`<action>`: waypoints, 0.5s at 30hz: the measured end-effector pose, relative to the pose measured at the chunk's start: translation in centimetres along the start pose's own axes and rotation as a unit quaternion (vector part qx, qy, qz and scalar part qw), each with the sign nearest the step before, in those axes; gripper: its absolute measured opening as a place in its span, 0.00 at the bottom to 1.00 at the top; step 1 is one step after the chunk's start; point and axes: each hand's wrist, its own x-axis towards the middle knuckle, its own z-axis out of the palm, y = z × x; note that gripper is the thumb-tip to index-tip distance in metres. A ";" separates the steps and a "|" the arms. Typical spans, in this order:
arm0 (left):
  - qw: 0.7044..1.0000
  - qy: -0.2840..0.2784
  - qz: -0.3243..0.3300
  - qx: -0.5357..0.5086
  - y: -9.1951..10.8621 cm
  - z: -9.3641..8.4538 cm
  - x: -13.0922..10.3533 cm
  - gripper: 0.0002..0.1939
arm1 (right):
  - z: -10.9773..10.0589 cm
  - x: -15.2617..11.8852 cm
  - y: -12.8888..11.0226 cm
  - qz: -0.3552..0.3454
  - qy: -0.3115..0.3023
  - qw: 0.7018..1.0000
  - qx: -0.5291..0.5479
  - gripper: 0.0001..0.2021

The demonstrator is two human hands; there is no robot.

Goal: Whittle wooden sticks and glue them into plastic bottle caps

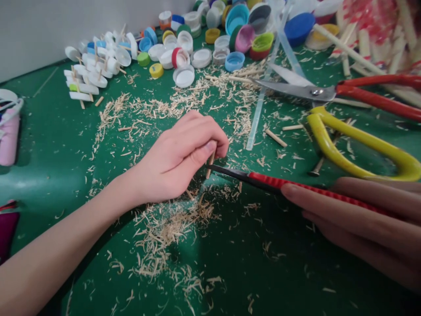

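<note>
Pinched between the thumb and fingers of my left hand (187,158) is a short thin wooden stick (208,172), its lower end pointing down at the table. From the right, my right hand (358,215) grips a utility knife with a ribbed red handle (272,180). The knife's dark narrow blade (226,170) reaches the stick just below my left thumb; the tip's exact contact is too small to tell. Pale curled wood shavings (174,224) lie on the green table (39,184) beneath and around my left hand.
Red-handled scissors (315,91) lie spread at the right, above a yellow loop-shaped handle (362,145) and a nail (317,166). Loose bottle caps (184,77) and caps threaded on sticks (95,66) fill the back. A translucent strip (258,118) lies near short stick pieces (276,138).
</note>
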 end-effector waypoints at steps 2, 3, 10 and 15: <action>1.000 0.006 0.005 0.002 0.0 0.0 0.0 0.14 | 0.0 0.2 -0.1 -0.022 0.001 1.000 0.012 0.26; 1.000 0.006 0.008 0.005 0.0 0.0 0.0 0.14 | 0.0 0.3 -0.1 -0.033 -0.003 0.999 0.019 0.27; 0.999 0.000 0.020 0.030 0.1 0.1 -0.1 0.14 | -0.2 0.7 -0.3 -0.034 -0.004 0.999 0.034 0.26; 0.999 -0.004 0.028 0.045 0.0 0.1 -0.1 0.13 | 0.0 0.2 -0.4 -0.049 0.004 0.998 0.032 0.25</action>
